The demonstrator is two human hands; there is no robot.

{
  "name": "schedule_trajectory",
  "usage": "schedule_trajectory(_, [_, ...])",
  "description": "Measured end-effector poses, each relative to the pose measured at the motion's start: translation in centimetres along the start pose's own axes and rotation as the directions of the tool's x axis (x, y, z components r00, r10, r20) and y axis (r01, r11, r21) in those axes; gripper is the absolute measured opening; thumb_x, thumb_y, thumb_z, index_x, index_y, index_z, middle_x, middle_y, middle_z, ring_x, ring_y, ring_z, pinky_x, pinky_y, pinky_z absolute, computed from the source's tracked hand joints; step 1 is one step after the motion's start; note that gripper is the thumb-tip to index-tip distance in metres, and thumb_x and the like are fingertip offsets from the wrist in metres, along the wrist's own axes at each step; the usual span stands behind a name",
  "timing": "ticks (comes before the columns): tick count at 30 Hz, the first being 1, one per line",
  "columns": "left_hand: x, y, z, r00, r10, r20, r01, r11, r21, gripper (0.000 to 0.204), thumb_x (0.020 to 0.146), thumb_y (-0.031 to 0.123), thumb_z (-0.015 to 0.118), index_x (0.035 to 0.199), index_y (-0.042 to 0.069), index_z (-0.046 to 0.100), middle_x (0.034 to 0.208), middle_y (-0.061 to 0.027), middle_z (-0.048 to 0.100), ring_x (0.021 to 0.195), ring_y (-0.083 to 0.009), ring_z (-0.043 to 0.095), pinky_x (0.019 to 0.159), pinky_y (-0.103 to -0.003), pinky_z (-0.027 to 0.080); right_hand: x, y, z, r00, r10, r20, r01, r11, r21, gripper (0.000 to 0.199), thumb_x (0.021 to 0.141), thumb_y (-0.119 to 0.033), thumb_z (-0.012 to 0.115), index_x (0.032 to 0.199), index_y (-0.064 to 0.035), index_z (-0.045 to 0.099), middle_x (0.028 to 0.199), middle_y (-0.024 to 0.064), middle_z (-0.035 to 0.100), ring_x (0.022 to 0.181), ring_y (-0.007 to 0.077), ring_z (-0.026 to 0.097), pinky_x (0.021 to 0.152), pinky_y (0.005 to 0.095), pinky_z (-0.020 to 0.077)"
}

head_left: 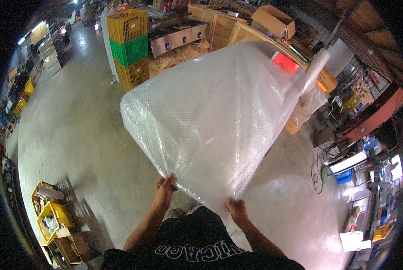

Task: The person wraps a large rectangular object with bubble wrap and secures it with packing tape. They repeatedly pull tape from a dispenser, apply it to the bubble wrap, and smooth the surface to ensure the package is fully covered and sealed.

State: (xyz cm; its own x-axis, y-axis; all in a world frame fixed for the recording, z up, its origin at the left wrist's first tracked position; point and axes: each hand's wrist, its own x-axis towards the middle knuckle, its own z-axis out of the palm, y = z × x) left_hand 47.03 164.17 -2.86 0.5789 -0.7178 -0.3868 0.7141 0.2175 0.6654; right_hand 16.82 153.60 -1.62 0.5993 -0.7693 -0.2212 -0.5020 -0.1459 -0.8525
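Note:
A wide, clear sheet of bubble wrap (pixel 201 112) stretches out in front of me, from my hands up toward the wooden crates. My left hand (pixel 165 186) is closed on its near left edge. At the near right corner my right hand (pixel 235 207) grips the sheet, its fingers partly hidden by the plastic. Creases run along the sheet between my two hands and its far side. On the far right the sheet meets a pale rolled length of wrap (pixel 316 67). A red piece (pixel 285 62) shows next to it.
Stacked yellow and green crates (pixel 128 49) stand at the far left of the sheet. Behind it are wooden crates (pixel 219 27) and a cardboard box (pixel 273 21). Yellow bins (pixel 53 220) sit at lower left. Black cables (pixel 317 168) lie on the floor at right.

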Motion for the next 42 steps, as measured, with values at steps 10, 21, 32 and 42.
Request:
schedule_trajectory(10, [3.5, 1.4, -7.8, 0.977, -0.118, 0.180, 0.088, 0.982, 0.167, 0.028, 0.099, 0.035, 0.066, 0.115, 0.012, 0.065, 0.110, -0.0068, 0.069, 0.099, -0.0242, 0.067, 0.083, -0.044, 0.054, -2.6, -3.7, 4.0, 0.996, 0.088, -0.004, -0.079, 0.909, 0.410, 0.029, 0.106, -0.024, 0.058, 0.095, 0.0013, 0.068, 0.087, 0.0031, 0.067, 0.083, 0.0122, 0.058, 0.075, 0.0335, 0.0495])
schedule_trajectory(21, [9.8, 5.4, -8.0, 0.898, -0.298, 0.323, 0.234, 0.946, 0.222, 0.049, 0.097, 0.049, 0.064, 0.130, 0.013, 0.060, 0.120, -0.0008, 0.066, 0.110, -0.0183, 0.061, 0.091, -0.040, 0.050, -3.6, -6.0, 3.0, 0.980, 0.020, -0.200, -0.003, 0.996, 0.085, 0.027, 0.100, -0.019, 0.065, 0.116, 0.0018, 0.069, 0.110, 0.0175, 0.073, 0.102, 0.0239, 0.069, 0.091, 0.0400, 0.0536])
schedule_trajectory(32, [23.0, 7.7, -12.3, 0.982, -0.181, 0.053, 0.185, 0.979, -0.082, 0.088, 0.093, 0.079, 0.044, 0.148, 0.011, 0.043, 0.142, -0.0132, 0.053, 0.117, -0.0305, 0.056, 0.091, -0.045, 0.050, -4.5, -9.0, 6.1, 0.832, 0.245, -0.497, -0.009, 0.903, 0.430, 0.023, 0.099, -0.020, 0.065, 0.092, 0.0019, 0.066, 0.085, 0.0078, 0.066, 0.080, 0.0179, 0.064, 0.075, 0.0351, 0.0530])
schedule_trajectory(42, [30.9, 12.4, -18.0, 0.962, 0.275, -0.001, -0.274, 0.959, -0.076, 0.077, 0.105, 0.057, 0.043, 0.156, 0.001, 0.030, 0.156, -0.0205, 0.041, 0.134, -0.0377, 0.050, 0.105, -0.046, 0.045, -4.1, -7.3, 4.4, 0.888, -0.041, -0.459, 0.019, 0.998, -0.053, 0.029, 0.100, -0.022, 0.062, 0.083, 0.0009, 0.065, 0.073, 0.0067, 0.064, 0.071, 0.0163, 0.059, 0.069, 0.0334, 0.0492])
